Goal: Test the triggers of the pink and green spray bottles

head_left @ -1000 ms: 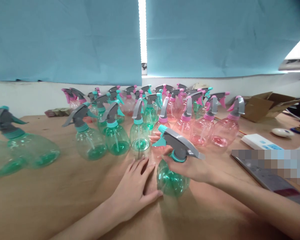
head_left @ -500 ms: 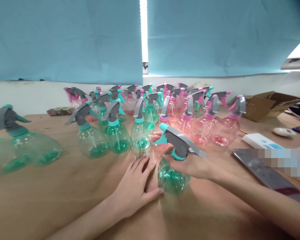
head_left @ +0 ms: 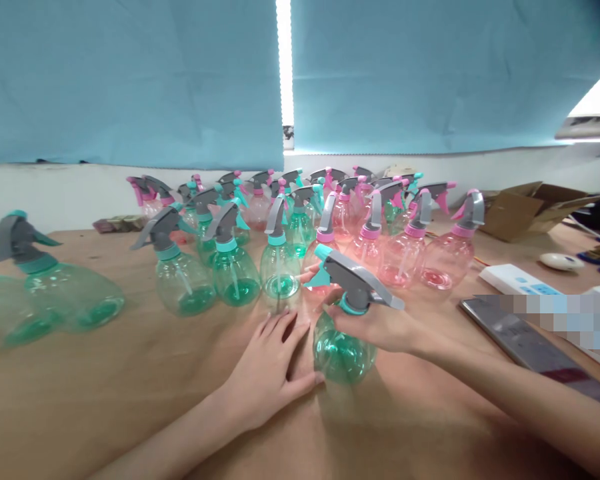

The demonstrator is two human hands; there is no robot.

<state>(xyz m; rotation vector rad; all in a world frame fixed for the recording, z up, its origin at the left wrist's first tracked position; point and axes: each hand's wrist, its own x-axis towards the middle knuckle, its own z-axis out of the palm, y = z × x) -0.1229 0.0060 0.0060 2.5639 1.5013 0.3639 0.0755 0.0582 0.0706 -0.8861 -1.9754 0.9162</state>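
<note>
A clear green spray bottle (head_left: 344, 355) with a grey and teal trigger head stands in front of me, tilted slightly. My right hand (head_left: 380, 325) is wrapped around it just below the teal collar; some of its fingers are hidden behind the bottle. Flat on the table lies my left hand (head_left: 267, 373), fingers spread and empty, its thumb tip close to the bottle's base. Beyond my hands, the nearest standing bottles are a green spray bottle (head_left: 280, 270) and, to its left, another green spray bottle (head_left: 236, 280).
Several pink spray bottles (head_left: 447, 257) stand at the right of the row, with more bottles behind. Green bottles (head_left: 75, 293) are at the far left. On the right are a phone (head_left: 525, 347), a white power strip (head_left: 510, 277), a white mouse (head_left: 561, 262) and a cardboard box (head_left: 517, 212).
The view has shifted slightly. My right hand still grips the green spray bottle, and my left hand rests in the same place.
</note>
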